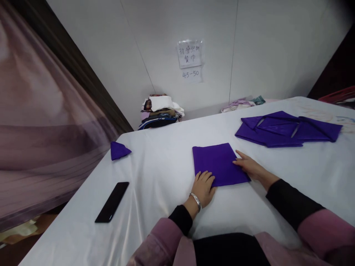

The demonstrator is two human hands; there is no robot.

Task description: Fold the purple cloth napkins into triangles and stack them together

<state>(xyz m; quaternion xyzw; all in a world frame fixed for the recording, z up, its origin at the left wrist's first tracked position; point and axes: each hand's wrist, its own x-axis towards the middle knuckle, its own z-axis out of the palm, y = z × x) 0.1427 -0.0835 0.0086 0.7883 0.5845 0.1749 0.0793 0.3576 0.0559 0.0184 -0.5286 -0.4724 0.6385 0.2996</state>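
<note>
White-covered tbl. (158, 166) is topped at R by loosely folded purple cloths (280, 127), w/ flat purple sq. (213, 160) laid nr. ctr. Near-L corner of sq. is covered by L hand (203, 188), fingers flat, unclenched; R edge is touched by R hand (249, 166), index extended, pinch can't be told. Black slab (112, 202) & small folded purple pc. (119, 150) are seen at L, well apart from sq.

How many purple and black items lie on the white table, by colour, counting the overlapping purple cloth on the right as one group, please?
Purple: 3 (square cloth in the middle, small folded piece at left, overlapping group at right)
Black: 1 (flat slab at left)
Total: 4
</note>
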